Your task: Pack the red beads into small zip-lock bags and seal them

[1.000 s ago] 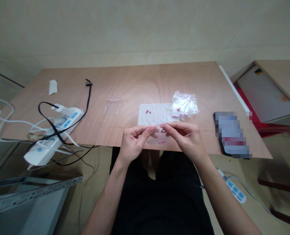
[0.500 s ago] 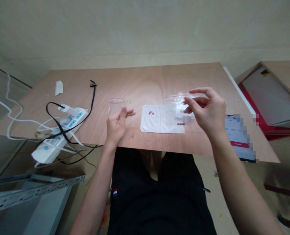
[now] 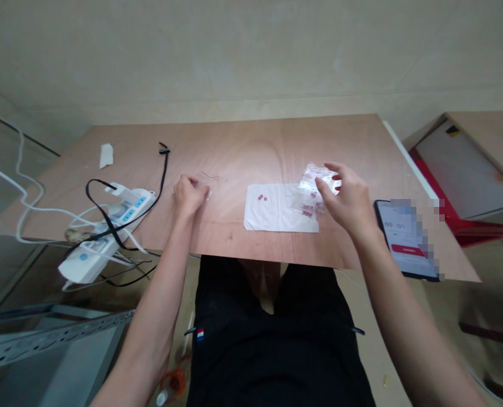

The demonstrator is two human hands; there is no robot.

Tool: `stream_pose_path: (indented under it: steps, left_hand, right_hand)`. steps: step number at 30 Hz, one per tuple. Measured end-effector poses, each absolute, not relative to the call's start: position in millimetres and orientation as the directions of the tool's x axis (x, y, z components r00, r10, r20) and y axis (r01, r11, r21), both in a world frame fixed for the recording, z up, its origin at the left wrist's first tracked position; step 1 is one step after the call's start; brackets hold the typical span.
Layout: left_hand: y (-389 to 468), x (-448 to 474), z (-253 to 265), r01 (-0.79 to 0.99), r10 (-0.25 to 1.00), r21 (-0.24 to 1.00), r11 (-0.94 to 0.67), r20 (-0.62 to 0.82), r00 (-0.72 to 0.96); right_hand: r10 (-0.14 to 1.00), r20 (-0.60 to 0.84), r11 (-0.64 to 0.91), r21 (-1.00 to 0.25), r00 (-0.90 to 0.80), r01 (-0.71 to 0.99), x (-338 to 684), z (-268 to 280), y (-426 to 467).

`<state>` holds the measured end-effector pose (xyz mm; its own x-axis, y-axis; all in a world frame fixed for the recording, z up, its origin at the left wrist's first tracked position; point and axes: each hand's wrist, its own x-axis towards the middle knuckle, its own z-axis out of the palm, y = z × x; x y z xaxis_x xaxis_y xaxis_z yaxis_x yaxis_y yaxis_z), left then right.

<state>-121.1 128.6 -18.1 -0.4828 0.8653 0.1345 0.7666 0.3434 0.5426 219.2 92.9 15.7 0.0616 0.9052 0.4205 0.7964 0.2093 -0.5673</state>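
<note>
My left hand [image 3: 187,195] is closed, thumb and fingers pinching a small clear zip bag [image 3: 209,182] with a thin red line at its mouth. Toward the right, my right hand [image 3: 348,198] is open, thumb and fingers spread at the edge of a crumpled clear plastic bag [image 3: 315,176]. That bag overlaps the right part of a white sheet [image 3: 277,217]. A few tiny red pieces [image 3: 261,198] lie on the sheet's left half. More red pieces [image 3: 307,213] show at the bag's lower edge; whether they are in it or under it I cannot tell.
A white power strip [image 3: 107,234] with tangled white and black cables sits at the table's left edge. A black strap cable [image 3: 165,169] runs behind it. A white scrap [image 3: 106,156] lies far left. A phone [image 3: 408,243] lies at the right, near the front edge.
My left hand has gone from open to closed on the small zip bag and shifted slightly left. My right hand's fingers have spread, and the clear bag beside it now lies more bunched over the sheet.
</note>
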Motion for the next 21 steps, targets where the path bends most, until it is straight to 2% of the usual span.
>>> stream_pose_path:
  steps: [3, 5, 7, 10, 14, 21]
  left_hand:
    - [112.8, -110.4, -6.0, 0.697, 0.91, 0.702, 0.145, 0.182, -0.373]
    - [93.2, -97.9, 4.1, 0.589, 0.956, 0.807, -0.049, 0.209, -0.206]
    - [70.9, -81.9, 14.3, 0.47, 0.981, 0.872, -0.137, 0.185, -0.057]
    - [42.5, -57.0, 26.1, 0.378, 0.992, 0.917, -0.126, 0.123, 0.03]
    - [23.8, -34.4, 32.7, 0.264, 0.994, 0.962, -0.071, 0.045, 0.102]
    - [15.2, -27.6, 32.0, 0.164, 0.99, 0.986, -0.027, 0.003, 0.142]
  right_hand:
    - [0.897, 0.438, 0.265, -0.636, 0.057, 0.725, 206.1, 25.3, 80.0]
    - [0.892, 0.45, 0.323, -0.691, 0.036, 0.646, 194.1, 35.7, 70.4]
    - [0.9, 0.435, 0.372, -0.74, -0.022, 0.561, 180.3, 47.5, 61.8]
    - [0.927, 0.32, 0.374, -0.826, -0.195, 0.422, 161.6, 60.6, 54.1]
    - [0.902, 0.131, 0.266, -0.919, -0.41, 0.291, 151.6, 61.0, 52.9]
    - [0.878, 0.058, 0.068, -0.998, -0.476, 0.005, 158.9, 51.6, 39.2]
